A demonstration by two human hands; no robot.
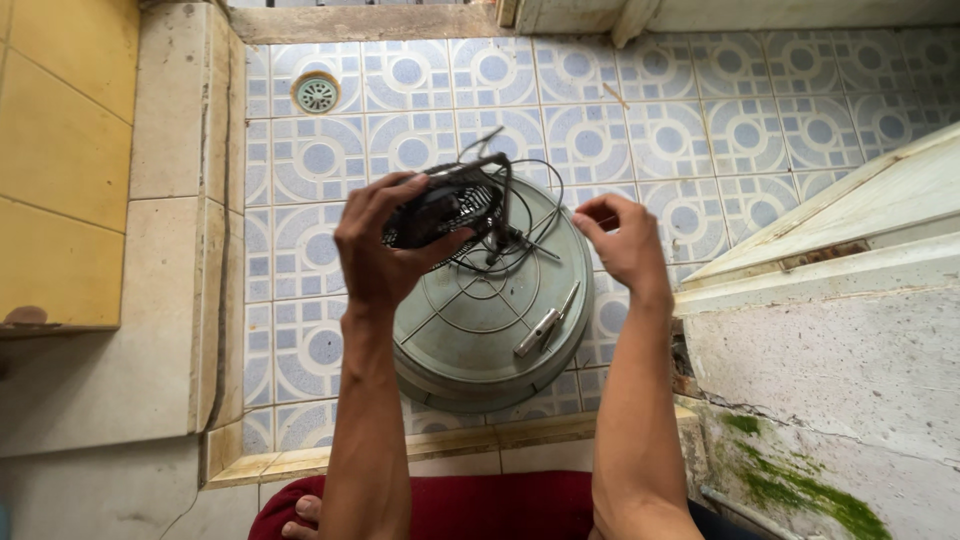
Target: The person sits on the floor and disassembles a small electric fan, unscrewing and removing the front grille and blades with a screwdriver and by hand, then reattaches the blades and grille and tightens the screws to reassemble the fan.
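My left hand (378, 250) grips a small black fan (445, 205) with a wire grille, held tilted above an upturned grey-green round basin (470, 340). Thin black wires (525, 215) trail from the fan toward my right hand (625, 240). My right hand has its fingers pinched together close to the wire's end; whether it holds the wire I cannot tell. A metal tool like pliers (545, 325) lies on the basin's flat bottom.
The floor is blue-patterned tile (700, 130) with a round drain (316, 93) at the far left. A yellow tiled wall (60, 160) stands at left, a worn white mossy ledge (830, 350) at right. Red cloth (480, 505) and toes show below.
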